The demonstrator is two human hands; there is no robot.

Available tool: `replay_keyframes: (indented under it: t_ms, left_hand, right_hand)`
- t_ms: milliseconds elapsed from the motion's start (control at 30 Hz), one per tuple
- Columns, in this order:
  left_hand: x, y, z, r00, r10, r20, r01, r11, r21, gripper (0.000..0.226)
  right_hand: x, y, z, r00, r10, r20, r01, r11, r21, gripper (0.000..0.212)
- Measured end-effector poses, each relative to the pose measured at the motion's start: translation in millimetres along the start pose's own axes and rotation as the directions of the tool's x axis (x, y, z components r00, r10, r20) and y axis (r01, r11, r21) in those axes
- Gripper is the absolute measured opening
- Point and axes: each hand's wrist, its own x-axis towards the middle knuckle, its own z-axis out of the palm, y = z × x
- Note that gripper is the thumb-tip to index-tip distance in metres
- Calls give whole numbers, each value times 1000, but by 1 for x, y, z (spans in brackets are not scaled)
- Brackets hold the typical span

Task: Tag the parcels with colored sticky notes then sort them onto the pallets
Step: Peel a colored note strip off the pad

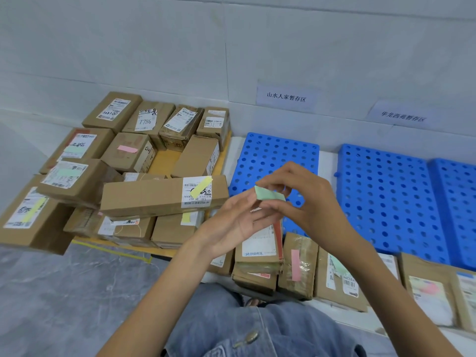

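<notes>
Floor: grey, mottled floor [64, 292] spread across the near left, with a strip of yellow tape [110, 251] running along the near edge of the parcel pile.
Wall: a pale wall [154, 47] closed off the far side. Two paper signs hung on it, one [286, 97] above the left blue pallet and one [403, 117] further right.
Pile: brown cardboard parcels [121, 150] sat crowded and stacked on the left, on a yellowish base [164, 163]. Several carried pink, green or yellow notes.
Long parcel: this one [154, 195] lay across the pile's near side, a yellow note [202, 186] slanted over its label.
Blue pallets: the left one [270, 155] stood just beside the pile. A gap of pale floor came next, then two more [386, 191] [458, 202] touching edge to edge toward the right, perforated tops showing.
Near row: more parcels stood along the pallets' near edge, one wrapped parcel [306, 269] bearing an upright pink note [295, 265].
Left hand: and here it was [231, 225], palm up over the near row, fingers nearly straight, tips touching the note's left end.
Right hand: it [306, 202] pinched the green sticky note [269, 195] between thumb and forefinger.
Task thing: that green note hung in the air between both hands, over the left blue pallet's near corner and touching no parcel.
Open room: the widest free stretch was the grey floor at near left.
Person: denim-clad legs [257, 331] filled the near centre.
</notes>
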Motion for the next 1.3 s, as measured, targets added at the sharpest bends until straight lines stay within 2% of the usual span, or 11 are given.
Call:
replay_keyframes:
  t_ms: [300, 500, 600, 767, 933, 1167, 1233, 1300]
  left_hand:
    - [-4, -5, 0, 999, -29, 44, 29, 1000, -10, 50]
    - [-6, -5, 1, 999, -23, 49, 22, 1000, 15, 45]
    - [-6, -5, 1, 999, -30, 41, 31, 999, -15, 52]
    - [-6, -5, 2, 999, -30, 35, 31, 999, -25, 53]
    - [-5, -7, 4, 999, -49, 0, 49, 998, -39, 51]
    - [-6, -7, 4, 998, -59, -17, 58, 996, -70, 52]
    - [-6, -6, 3, 998, -61, -22, 59, 994, -93, 52]
    - [-7, -4, 4, 998, -65, -15, 63, 991, -121, 53]
  right_hand:
    - [-1, -3, -1, 993, 104, 55, -113, 974, 194, 14]
    - [-2, -3, -2, 989, 102, 109, -124, 969, 213, 11]
    - [-2, -3, -2, 988, 104, 110, -127, 965, 228, 7]
    - [-4, -2, -1, 988, 115, 104, -136, 966, 221, 4]
    - [-7, -1, 2, 988, 114, 103, -132, 972, 195, 13]
    - [-7, -1, 1, 987, 132, 87, -147, 968, 202, 8]
    - [-8, 0, 2, 992, 105, 67, -114, 983, 146, 7]
    - [-8, 5, 3, 996, 74, 40, -74, 997, 9, 15]
